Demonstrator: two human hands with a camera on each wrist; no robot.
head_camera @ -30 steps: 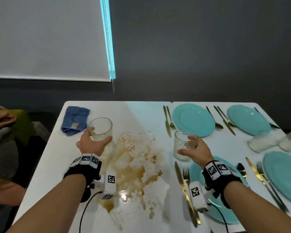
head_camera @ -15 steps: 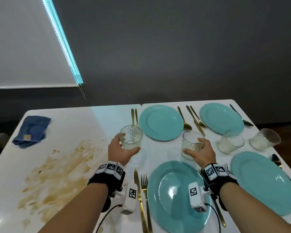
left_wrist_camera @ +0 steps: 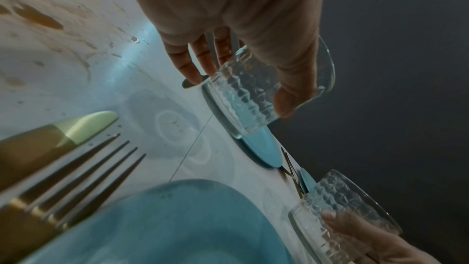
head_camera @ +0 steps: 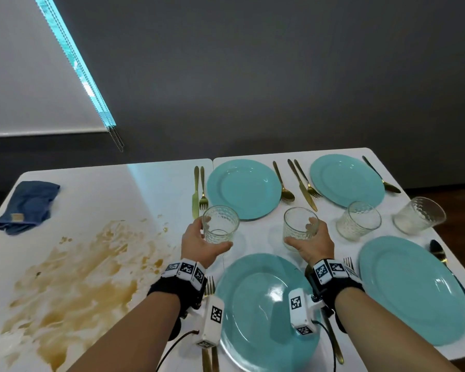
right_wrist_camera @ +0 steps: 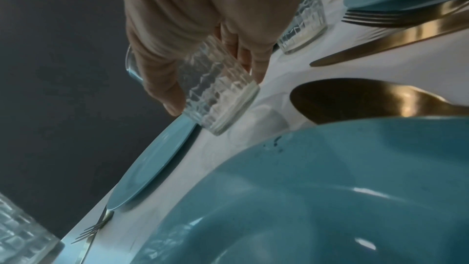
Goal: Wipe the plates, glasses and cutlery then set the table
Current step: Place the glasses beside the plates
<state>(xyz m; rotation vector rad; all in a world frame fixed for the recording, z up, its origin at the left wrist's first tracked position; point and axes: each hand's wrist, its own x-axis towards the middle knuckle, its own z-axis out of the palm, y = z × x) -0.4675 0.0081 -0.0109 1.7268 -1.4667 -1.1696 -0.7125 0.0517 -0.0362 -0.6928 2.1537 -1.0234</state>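
Note:
My left hand grips a clear textured glass just above the white table, left of the near teal plate. In the left wrist view that glass hangs clear of the surface, held by my left hand. My right hand holds a second glass beyond the same plate; its base sits close to the table, under my right hand. Gold fork and knife lie left of the near plate.
Three more teal plates lie set with gold cutlery. Two other glasses stand at the right. A brown spill covers the left table half, and a blue cloth lies at far left.
Both hands carried their glasses rightward from beside the spill to the area just beyond the near plate. My view swung right with them.

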